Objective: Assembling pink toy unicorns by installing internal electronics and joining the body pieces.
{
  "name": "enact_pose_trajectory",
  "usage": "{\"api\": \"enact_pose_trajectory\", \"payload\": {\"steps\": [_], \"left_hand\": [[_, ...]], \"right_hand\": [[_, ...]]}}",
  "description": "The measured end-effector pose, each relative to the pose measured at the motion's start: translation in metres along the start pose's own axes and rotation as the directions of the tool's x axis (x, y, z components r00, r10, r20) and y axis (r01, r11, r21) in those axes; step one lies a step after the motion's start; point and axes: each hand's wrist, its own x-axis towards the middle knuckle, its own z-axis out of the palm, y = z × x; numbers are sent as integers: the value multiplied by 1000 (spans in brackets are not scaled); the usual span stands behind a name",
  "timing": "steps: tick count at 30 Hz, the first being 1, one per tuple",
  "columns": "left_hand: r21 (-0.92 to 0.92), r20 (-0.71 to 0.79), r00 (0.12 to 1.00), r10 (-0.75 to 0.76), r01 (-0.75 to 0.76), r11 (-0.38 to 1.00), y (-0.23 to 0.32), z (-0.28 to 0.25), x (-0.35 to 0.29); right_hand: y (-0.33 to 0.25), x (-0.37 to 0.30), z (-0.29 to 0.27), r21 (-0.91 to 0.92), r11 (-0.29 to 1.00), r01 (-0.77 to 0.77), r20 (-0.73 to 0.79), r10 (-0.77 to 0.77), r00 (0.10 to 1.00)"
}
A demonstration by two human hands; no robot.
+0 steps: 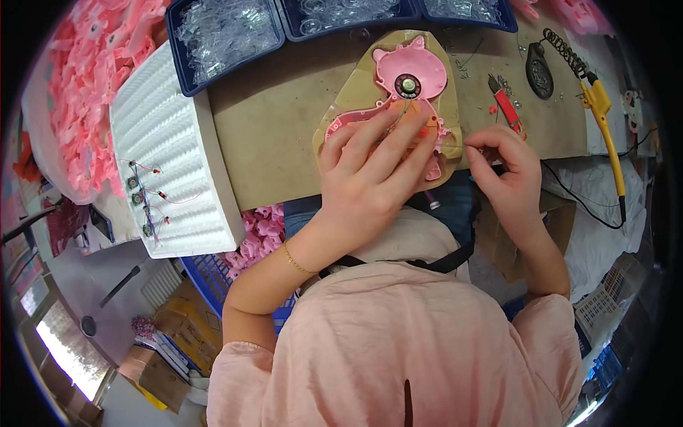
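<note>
A pink plastic toy shell half (431, 65) lies in a tan shaped holder (346, 89) near the table's front edge. A round black speaker (408, 86) with a metal centre sits in its upper part. My left hand (373, 174) rests over the lower part of the shell with fingers stretched out, hiding much of it. An orange piece and thin wires show between those fingers. To the right, my right hand (511, 171) pinches a thin wire (453, 146) at the holder's right edge, thumb and forefinger together.
Blue bins (229, 43) of clear plastic parts line the back. At left stands a white foam tray (174, 142) with wired speakers, beside heaped pink parts (89, 92). A red cutter (506, 107), loose screws, a black oval part (538, 71) and a yellow-handled soldering iron (603, 114) lie right.
</note>
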Motion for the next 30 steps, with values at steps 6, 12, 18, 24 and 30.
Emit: {"api": "enact_pose_trajectory", "payload": {"steps": [6, 12, 18, 24, 30], "left_hand": [[-29, 35, 999, -1, 2, 1000, -17, -12, -22], [21, 88, 996, -13, 12, 1000, -4, -16, -11], [-3, 136, 981, 137, -138, 990, -9, -13, -7], [152, 163, 963, 215, -240, 959, 1, -14, -6], [172, 186, 927, 325, -357, 918, -2, -14, 0]], "right_hand": [[24, -1, -1, -346, 898, 271, 52, -270, 961], [20, -36, 23, -442, 790, 424, 110, -422, 900], [6, -7, -1, 90, 930, -355, 138, 342, 930], [11, 29, 16, -442, 798, 411, 65, -428, 901], [12, 31, -1, -243, 912, 330, 177, -292, 940]]}}
